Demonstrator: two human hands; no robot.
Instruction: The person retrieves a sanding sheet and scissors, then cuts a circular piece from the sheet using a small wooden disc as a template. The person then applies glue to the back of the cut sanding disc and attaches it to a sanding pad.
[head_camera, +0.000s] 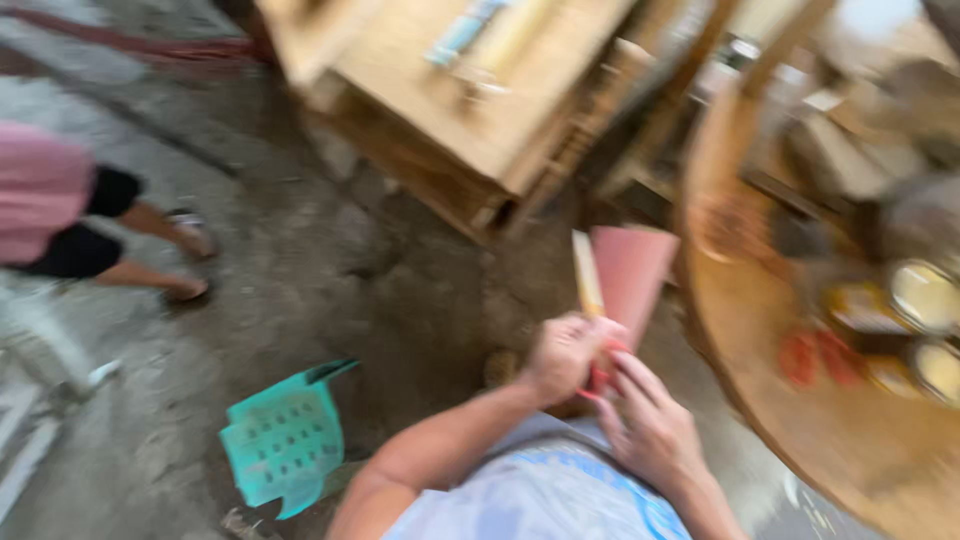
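The frame is blurred by motion. My left hand (563, 355) is closed around the lower end of a thin pale wooden stick (586, 275) that points up and away from me. My right hand (650, 428) sits just beside it, its fingers holding the bottom of a pink-red sheet (632, 272) that stands behind the stick. The two hands touch each other above my grey and blue shirt (545, 495). Whether the sheet wraps the stick is hidden by my fingers.
A round wooden tabletop (800, 440) with tins and small red items curves along the right. A bare wooden furniture piece (470, 110) stands ahead. A teal perforated plastic piece (285, 440) lies on the concrete floor. Another person's legs in sandals (150, 255) are at the left.
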